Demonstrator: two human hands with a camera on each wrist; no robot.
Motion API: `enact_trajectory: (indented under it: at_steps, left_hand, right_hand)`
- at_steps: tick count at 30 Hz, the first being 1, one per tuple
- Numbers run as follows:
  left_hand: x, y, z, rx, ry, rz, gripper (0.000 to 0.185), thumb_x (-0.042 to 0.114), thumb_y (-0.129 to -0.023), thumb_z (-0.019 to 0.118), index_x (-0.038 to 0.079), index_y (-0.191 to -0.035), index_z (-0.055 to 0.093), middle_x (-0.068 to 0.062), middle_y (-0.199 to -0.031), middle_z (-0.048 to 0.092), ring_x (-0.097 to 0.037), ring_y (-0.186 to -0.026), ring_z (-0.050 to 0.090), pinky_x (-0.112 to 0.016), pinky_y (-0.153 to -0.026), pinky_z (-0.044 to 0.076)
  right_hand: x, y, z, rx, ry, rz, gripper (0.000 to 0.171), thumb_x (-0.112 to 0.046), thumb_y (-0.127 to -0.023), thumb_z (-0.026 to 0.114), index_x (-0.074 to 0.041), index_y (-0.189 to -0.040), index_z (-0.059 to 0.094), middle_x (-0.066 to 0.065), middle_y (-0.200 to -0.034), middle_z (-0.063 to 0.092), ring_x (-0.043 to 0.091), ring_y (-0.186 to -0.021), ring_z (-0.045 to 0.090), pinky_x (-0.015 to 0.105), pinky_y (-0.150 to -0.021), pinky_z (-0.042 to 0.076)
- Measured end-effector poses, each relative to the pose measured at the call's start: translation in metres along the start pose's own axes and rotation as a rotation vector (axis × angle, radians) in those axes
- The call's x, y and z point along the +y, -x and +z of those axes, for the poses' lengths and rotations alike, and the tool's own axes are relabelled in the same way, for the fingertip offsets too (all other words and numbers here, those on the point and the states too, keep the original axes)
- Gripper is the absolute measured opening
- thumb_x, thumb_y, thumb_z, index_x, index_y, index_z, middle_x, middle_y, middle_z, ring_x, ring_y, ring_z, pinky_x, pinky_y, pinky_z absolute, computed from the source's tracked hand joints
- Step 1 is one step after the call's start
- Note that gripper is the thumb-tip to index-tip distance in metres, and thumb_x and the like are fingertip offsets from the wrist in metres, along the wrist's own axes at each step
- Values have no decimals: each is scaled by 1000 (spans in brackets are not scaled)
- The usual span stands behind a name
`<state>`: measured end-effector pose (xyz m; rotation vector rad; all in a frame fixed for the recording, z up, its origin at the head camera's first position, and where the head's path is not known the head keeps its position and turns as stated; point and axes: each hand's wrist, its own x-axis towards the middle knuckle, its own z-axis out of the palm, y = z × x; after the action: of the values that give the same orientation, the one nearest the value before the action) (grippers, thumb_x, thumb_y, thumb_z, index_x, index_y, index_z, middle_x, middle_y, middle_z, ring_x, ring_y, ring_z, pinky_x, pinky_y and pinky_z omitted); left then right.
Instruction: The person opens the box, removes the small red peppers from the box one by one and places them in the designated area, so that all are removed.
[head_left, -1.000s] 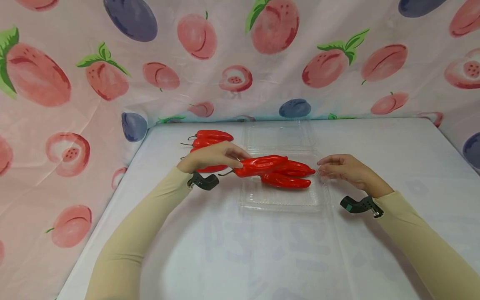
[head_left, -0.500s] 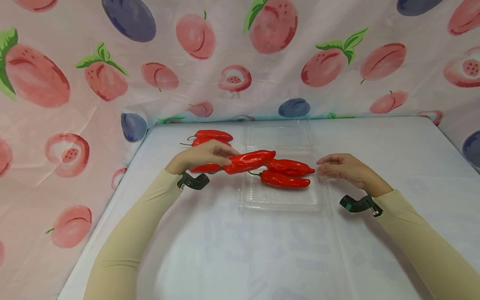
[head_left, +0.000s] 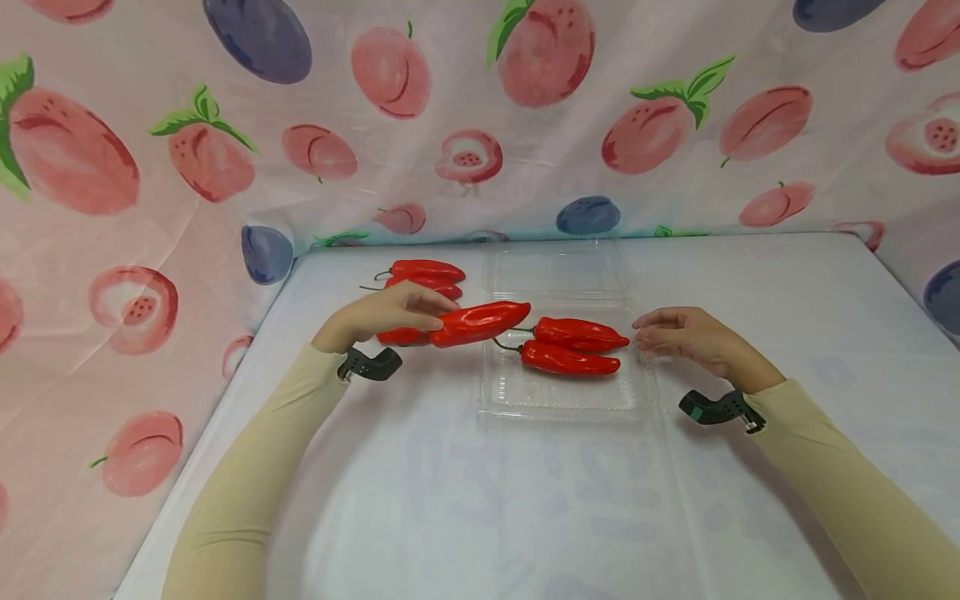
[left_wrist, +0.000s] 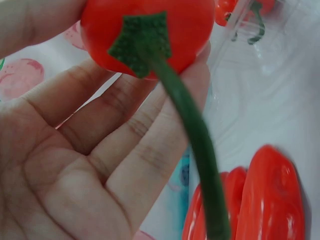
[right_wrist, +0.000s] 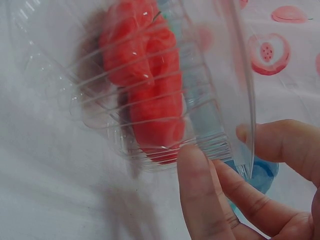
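My left hand (head_left: 382, 317) grips a red pepper (head_left: 483, 323) by its stem end, between thumb and fingers. The pepper is held level, its tip pointing right over the left side of a clear plastic clamshell box (head_left: 558, 398). In the left wrist view the held pepper's green stem (left_wrist: 192, 120) hangs toward the camera. Two red peppers, one farther back (head_left: 581, 333) and one nearer (head_left: 570, 359), lie side by side in the box, stems to the left. My right hand (head_left: 690, 340) pinches the box's right rim; in the right wrist view the thumb (right_wrist: 197, 185) presses its outer wall.
Several more red peppers (head_left: 427, 269) lie in a column left of the box, partly hidden behind my left hand. The box's clear lid (head_left: 555, 271) lies folded back toward the fruit-print cloth (head_left: 540, 183). A white cloth (head_left: 450, 500) covers the table.
My left hand has drawn the held pepper left, away from the two in the box, toward the peppers on the table. The right hand stays at the rim.
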<state>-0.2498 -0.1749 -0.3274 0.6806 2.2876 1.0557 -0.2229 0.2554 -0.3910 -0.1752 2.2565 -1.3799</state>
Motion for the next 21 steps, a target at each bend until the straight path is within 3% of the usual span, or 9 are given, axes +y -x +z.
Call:
enact_trajectory:
  at_steps: [16, 21]
  left_hand:
    - [-22, 19, -12, 33, 0, -86, 41, 18, -90, 59, 5, -128, 57, -9, -107, 65, -19, -98, 57, -42, -91, 49]
    - [-28, 25, -15, 33, 35, -98, 42, 19, -91, 58, 4, -129, 55, -6, -100, 67, -16, -90, 61, -42, -90, 50]
  right_hand:
    - [-1, 0, -1, 4, 0, 19, 50, -26, -94, 56, 8, -130, 45, 4, -107, 66, 6, -88, 63, 19, -82, 52]
    - [0, -1, -1, 6, 13, 18, 50, -26, -94, 55, 7, -130, 46, 7, -110, 66, 6, -89, 63, 19, -82, 52]
